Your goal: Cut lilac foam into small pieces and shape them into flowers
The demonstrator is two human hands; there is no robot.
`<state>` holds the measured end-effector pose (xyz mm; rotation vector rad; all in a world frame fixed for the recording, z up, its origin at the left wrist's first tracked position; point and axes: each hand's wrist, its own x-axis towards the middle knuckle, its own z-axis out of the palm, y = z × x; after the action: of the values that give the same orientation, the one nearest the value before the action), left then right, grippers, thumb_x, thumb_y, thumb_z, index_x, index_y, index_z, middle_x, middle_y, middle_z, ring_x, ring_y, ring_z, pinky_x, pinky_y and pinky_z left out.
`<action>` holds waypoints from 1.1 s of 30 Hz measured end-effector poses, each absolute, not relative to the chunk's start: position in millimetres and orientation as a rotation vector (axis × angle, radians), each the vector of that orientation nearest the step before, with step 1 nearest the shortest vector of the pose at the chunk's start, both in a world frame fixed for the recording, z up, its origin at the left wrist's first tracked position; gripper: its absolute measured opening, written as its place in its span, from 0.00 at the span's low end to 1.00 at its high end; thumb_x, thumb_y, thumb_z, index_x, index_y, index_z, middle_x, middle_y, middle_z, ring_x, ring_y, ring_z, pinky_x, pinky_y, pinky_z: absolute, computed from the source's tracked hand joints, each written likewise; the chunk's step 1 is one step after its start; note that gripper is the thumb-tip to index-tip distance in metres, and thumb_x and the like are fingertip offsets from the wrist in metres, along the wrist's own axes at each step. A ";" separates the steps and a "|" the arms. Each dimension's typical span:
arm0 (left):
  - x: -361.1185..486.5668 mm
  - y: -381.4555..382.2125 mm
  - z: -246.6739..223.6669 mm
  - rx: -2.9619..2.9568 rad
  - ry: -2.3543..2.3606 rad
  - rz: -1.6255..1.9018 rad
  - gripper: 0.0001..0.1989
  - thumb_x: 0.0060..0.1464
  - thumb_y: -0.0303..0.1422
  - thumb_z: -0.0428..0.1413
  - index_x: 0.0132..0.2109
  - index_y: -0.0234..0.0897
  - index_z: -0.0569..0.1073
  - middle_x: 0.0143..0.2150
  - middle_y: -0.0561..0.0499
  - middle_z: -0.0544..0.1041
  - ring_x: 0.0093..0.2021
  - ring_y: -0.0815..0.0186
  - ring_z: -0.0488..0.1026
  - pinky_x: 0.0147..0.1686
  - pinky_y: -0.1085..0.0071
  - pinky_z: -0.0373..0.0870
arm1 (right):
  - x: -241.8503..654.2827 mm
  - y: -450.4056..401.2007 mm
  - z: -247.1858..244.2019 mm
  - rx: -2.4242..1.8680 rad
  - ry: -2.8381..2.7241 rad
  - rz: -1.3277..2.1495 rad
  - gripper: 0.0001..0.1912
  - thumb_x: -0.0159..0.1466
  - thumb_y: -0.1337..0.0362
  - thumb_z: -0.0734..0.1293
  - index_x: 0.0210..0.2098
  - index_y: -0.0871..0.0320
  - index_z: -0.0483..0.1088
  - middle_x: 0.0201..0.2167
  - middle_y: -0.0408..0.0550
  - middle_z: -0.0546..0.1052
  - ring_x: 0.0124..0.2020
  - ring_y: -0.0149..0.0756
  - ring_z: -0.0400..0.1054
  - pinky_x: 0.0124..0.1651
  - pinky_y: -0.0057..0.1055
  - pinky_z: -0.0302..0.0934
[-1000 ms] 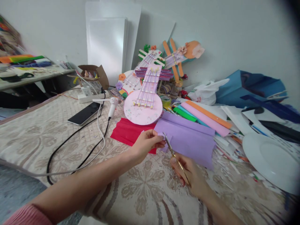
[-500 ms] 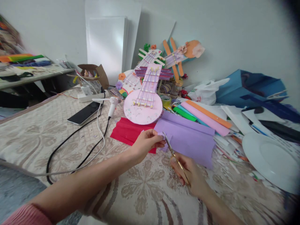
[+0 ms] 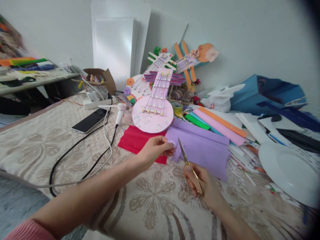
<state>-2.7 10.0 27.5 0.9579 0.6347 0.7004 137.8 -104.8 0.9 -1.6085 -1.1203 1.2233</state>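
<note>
A: The left hand (image 3: 152,151) pinches a small lilac paper piece (image 3: 171,144) just right of the red sheet (image 3: 136,141).

B: The right hand (image 3: 200,183) grips scissors (image 3: 186,159), blades seemingly closed; a snip that near could nick the fingertips (image 3: 167,150).

Left forearm enters from the lower left corner, bare above a pink ribbed sleeve cuff, and extends diagonally up and to the right. Left hand (image 3: 153,151) is raised, palm turned inward, with thumb and fingertips (image 3: 168,149) pinched together on a small piece. Right forearm enters from the lower right edge and angles up and to the left. Right hand (image 3: 201,185) is curled closed around a pair of handles, knuckles facing the camera, thumb uppermost. The two hands are near each other, not touching.
</note>
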 end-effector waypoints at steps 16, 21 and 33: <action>-40.5 62.7 33.8 2.557 1.234 0.620 0.11 0.49 0.31 0.51 0.41 0.35 0.72 0.40 0.44 0.73 0.37 0.62 0.70 0.33 0.69 0.63 | 145.1 -102.6 6.6 -1.619 -1.030 1.190 0.24 0.57 0.42 0.58 0.23 0.58 0.59 0.12 0.32 0.55 0.10 0.20 0.49 0.13 0.19 0.48; -19.0 37.3 22.9 2.550 0.961 0.710 0.06 0.53 0.30 0.48 0.32 0.35 0.69 0.34 0.49 0.72 0.35 0.67 0.68 0.34 0.73 0.64 | 146.8 -99.3 8.6 -1.581 -0.998 1.123 0.24 0.57 0.43 0.59 0.22 0.58 0.60 0.12 0.33 0.56 0.10 0.20 0.50 0.13 0.20 0.47; 19.7 10.6 -5.8 2.723 0.958 0.563 0.04 0.50 0.32 0.52 0.30 0.36 0.67 0.34 0.47 0.69 0.37 0.60 0.66 0.36 0.66 0.62 | 150.5 -99.0 0.2 -1.552 -0.979 1.087 0.22 0.59 0.45 0.58 0.24 0.58 0.60 0.12 0.34 0.56 0.11 0.22 0.51 0.14 0.21 0.48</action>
<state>19.7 10.6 -5.8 2.7227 0.9585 0.5632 150.5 -99.0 0.2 -1.5522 -0.9786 1.0870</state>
